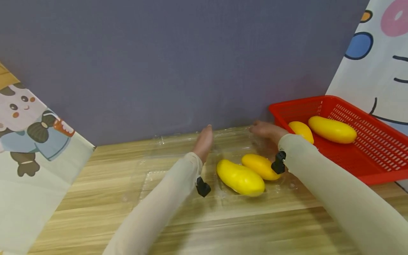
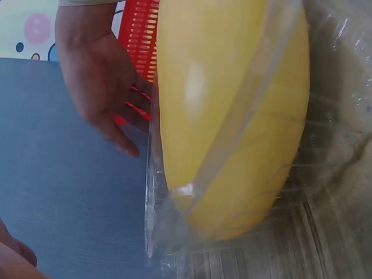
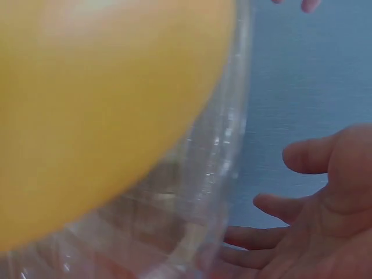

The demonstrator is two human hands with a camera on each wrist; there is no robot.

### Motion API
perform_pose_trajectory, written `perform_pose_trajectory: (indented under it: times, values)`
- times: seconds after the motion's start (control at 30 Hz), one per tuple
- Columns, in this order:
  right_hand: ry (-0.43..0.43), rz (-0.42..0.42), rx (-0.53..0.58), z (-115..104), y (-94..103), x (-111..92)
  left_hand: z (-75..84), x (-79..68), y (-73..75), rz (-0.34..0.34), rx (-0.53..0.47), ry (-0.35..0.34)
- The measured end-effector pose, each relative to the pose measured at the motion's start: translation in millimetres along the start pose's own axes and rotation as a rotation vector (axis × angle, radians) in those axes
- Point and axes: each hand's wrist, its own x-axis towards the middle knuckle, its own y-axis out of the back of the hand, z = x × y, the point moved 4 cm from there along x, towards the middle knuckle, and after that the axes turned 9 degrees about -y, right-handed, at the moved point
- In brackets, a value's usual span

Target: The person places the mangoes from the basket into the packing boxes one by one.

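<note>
A clear plastic clamshell box lies opened out on the wooden table. Two yellow mangoes sit side by side in its right half, and one mango fills much of the left wrist view behind the clear wall. My left hand is over the middle of the box, beside the fold, its fingers mostly extended. At the box's right back side is my right hand. In the right wrist view its fingers are spread and loosely bent at the clear wall, gripping nothing.
A red plastic basket with two more mangoes stands to the right, close to my right forearm. A grey-blue panel rises behind the table. Cartoon-printed sheets flank both sides.
</note>
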Motion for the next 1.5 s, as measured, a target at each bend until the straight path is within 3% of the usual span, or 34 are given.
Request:
perform_pose_trajectory:
  times: [0.2,0.37,0.53,0.73,0.97,1.2,1.5]
  values:
    - [-0.027,0.036,0.02,7.1,-3.0,10.2,-6.6,10.8,-5.3,0.033,-0.029,0.048]
    - [-0.053,0.026,0.163,10.2,-4.4,16.3,-13.0,15.6,-8.0,0.082,-0.066,0.081]
    - [-0.06,0.005,0.246,10.3,-4.5,21.3,-18.3,20.0,-9.2,0.138,-0.1,0.085]
    - [-0.054,0.037,0.314,5.7,-0.8,23.9,-17.7,23.8,-10.3,0.164,-0.196,0.059]
    - [-0.011,0.085,0.275,-6.1,7.8,22.1,-15.3,26.2,-7.6,0.188,-0.234,0.047]
    - [-0.035,-0.011,0.304,-7.6,22.4,8.6,-4.8,23.0,-3.2,0.193,-0.288,0.0]
    - [-0.05,0.015,0.34,-7.8,33.2,-4.7,-0.5,20.8,1.4,0.203,-0.295,0.0]
